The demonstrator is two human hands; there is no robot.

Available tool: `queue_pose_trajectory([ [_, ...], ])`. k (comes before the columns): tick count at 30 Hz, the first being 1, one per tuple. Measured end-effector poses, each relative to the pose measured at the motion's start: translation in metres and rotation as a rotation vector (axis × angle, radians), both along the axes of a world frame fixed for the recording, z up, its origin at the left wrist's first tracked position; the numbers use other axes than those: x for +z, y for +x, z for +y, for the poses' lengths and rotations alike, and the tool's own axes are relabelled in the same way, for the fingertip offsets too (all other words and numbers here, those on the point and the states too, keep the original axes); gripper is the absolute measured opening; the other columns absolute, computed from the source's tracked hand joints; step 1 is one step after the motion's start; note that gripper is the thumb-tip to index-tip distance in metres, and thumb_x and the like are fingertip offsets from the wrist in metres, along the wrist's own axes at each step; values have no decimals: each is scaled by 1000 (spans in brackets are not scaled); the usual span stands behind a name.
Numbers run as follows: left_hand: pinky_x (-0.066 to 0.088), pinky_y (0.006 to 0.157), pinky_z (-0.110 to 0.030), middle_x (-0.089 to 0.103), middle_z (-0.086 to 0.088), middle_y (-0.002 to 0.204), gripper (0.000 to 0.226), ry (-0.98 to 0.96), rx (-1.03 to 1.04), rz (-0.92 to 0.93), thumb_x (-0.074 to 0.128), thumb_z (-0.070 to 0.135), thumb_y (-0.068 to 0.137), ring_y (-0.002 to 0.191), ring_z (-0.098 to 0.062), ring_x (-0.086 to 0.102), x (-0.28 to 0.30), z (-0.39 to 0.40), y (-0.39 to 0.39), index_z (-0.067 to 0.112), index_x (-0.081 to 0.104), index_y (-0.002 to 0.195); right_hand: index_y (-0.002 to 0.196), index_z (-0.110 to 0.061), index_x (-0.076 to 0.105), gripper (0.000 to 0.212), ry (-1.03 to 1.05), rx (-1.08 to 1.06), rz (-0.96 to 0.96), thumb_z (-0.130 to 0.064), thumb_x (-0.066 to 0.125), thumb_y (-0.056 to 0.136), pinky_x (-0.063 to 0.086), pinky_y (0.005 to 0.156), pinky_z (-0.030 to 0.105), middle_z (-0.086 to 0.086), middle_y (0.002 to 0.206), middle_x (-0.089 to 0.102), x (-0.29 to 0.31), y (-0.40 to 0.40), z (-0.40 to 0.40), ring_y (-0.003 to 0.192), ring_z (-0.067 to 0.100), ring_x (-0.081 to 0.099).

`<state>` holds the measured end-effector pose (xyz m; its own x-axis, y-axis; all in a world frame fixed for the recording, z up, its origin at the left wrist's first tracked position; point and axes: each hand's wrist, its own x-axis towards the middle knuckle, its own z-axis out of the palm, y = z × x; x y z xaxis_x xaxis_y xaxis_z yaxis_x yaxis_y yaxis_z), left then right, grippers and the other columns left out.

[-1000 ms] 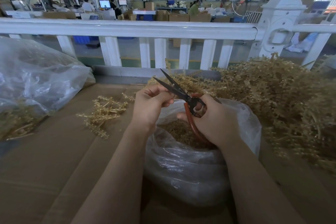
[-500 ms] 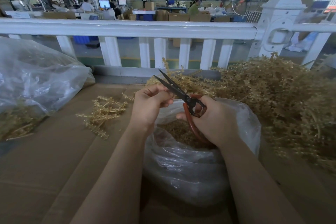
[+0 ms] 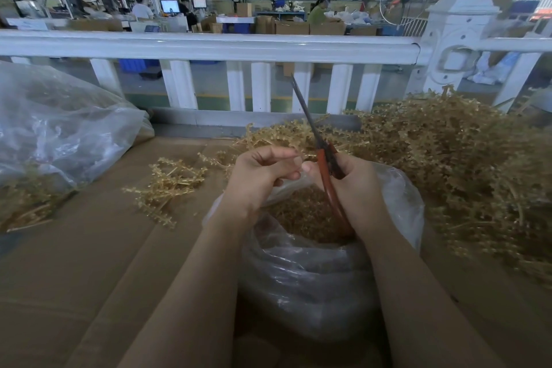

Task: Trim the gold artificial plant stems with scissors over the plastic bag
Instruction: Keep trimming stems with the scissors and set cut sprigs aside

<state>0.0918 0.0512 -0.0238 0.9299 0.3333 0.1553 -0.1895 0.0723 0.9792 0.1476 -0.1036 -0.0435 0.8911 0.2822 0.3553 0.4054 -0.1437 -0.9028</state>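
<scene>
Scissors with red handles and dark blades (image 3: 324, 155) have snapped closed and swung upright in the right hand (image 3: 355, 188), which grasps them; half a second ago they gaped. Left hand (image 3: 263, 179) pinches something too small to tell above the clear plastic bag (image 3: 400, 206) of gold clippings. Cut looks done; untrimmed gold artificial plant stems (image 3: 454, 158) heap alongside on the desk.

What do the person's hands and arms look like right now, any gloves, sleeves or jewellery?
Both arms are bare all the way to the bottom edge of the picture: no sleeves show. The left hand and the right hand wear no gloves. No watch, bracelet or ring is visible on the wrists or fingers that show.
</scene>
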Motion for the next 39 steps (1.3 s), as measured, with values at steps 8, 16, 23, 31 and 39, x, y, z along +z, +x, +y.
queue_pose_trajectory([
  [8, 38, 64, -23, 68, 5, 74, 15, -29, -80, 68, 75, 10, 82, 63, -5, 51, -2, -4, 1, 23, 78, 74, 81, -13, 72, 14, 25, 17, 49, -23, 80, 85, 47, 51, 13, -9, 60, 67, -2, 4, 2, 53, 0, 61],
  [16, 38, 62, -23, 66, 5, 71, 15, -113, -63, 23, 73, 13, 85, 64, -6, 54, -1, -3, 2, 20, 74, 72, 85, -14, 72, 11, -38, 12, 20, -23, 78, 86, 49, 52, 13, -5, 70, 72, 0, 1, 1, 57, 1, 64],
  [23, 41, 66, -23, 69, 4, 76, 27, -3, 108, -79, 72, 14, 88, 69, -7, 57, 0, -1, 5, 27, 74, 64, 87, -36, 65, 40, -167, -74, -98, -72, 71, 72, 45, 56, 11, -30, 78, 67, -2, 1, -2, 73, -8, 64],
  [31, 39, 62, -21, 51, 1, 65, 18, -3, 169, -219, 61, 3, 95, 60, -9, 41, -1, 6, 6, 7, 65, 78, 105, -29, 61, 65, -455, -159, -261, -83, 57, 69, 57, 81, 36, -14, 94, 67, -3, -1, -3, 90, 6, 64],
  [39, 35, 64, -27, 48, -9, 67, 19, 80, 211, -228, 57, 0, 94, 62, -12, 38, -3, 9, 6, -4, 65, 77, 99, -25, 63, 65, -541, -223, -349, -83, 57, 72, 57, 78, 36, -11, 91, 67, -1, -2, -2, 86, 9, 62],
])
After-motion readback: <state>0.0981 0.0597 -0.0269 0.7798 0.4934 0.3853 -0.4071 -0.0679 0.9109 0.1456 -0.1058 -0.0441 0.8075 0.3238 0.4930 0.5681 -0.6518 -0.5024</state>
